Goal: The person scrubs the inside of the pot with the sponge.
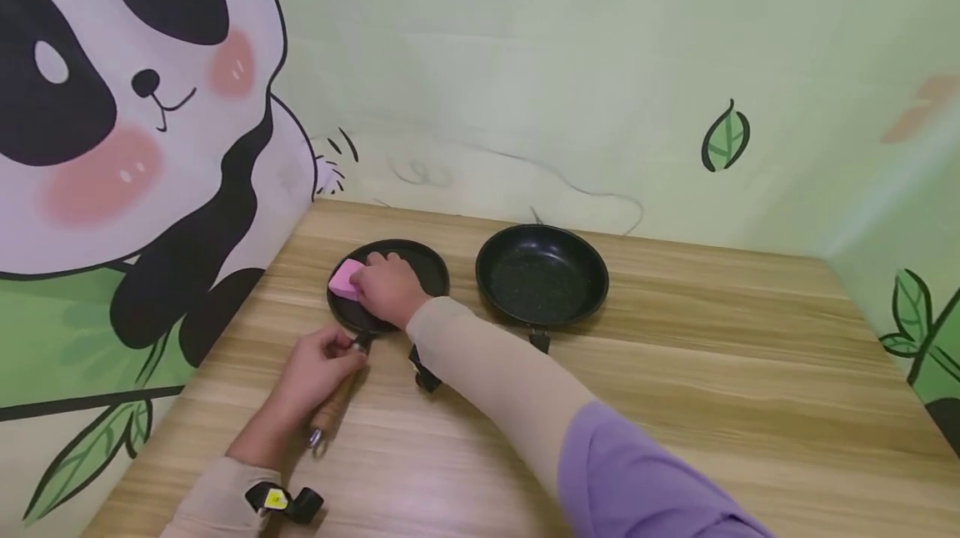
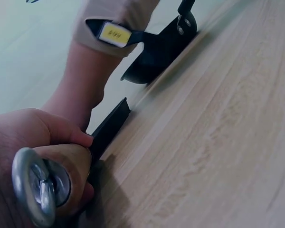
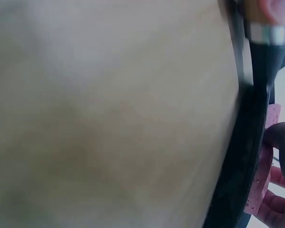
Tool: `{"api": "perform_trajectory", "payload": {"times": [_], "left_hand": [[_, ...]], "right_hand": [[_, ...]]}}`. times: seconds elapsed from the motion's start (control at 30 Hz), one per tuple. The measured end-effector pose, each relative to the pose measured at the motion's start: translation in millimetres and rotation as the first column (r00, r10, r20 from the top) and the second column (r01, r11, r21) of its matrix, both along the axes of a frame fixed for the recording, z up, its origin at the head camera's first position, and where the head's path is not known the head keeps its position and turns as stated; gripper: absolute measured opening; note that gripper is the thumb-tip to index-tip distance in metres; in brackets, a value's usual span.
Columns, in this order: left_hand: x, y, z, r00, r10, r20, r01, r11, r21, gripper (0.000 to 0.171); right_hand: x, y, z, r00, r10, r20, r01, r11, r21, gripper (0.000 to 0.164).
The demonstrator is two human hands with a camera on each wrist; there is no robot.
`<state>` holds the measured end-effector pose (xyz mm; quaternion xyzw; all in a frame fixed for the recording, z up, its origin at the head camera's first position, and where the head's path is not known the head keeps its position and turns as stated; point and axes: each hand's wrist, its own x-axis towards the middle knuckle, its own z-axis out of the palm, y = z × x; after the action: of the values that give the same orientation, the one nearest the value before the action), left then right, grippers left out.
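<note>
My right hand grips a pink sponge inside a small shallow black frying pan on the left of the table. The right wrist view shows the sponge between thumb and fingers, behind the pan's rim. With thumb and fingers, my left hand holds the same pan's handle near the pan end. That handle is wooden, with a metal hanging loop facing the left wrist camera.
A larger, deeper black frying pan stands to the right, its handle partly hidden by my right forearm. The wooden table meets a green wall at the back. A printed panda covers the left wall.
</note>
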<state>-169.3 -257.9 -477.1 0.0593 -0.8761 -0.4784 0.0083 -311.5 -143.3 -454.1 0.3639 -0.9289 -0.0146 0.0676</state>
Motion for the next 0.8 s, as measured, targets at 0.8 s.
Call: {"api": "perform_trajectory", "payload": {"times": [0.8], "left_hand": [[3.6, 11.0, -0.8, 0.988, 0.148, -0.031, -0.15, 0.987, -0.063, 0.021]], "right_hand": [[-48.7, 44.6, 14.8, 0.997, -0.033, 0.063, 0.029, 0.998, 0.061, 0.024]]}}
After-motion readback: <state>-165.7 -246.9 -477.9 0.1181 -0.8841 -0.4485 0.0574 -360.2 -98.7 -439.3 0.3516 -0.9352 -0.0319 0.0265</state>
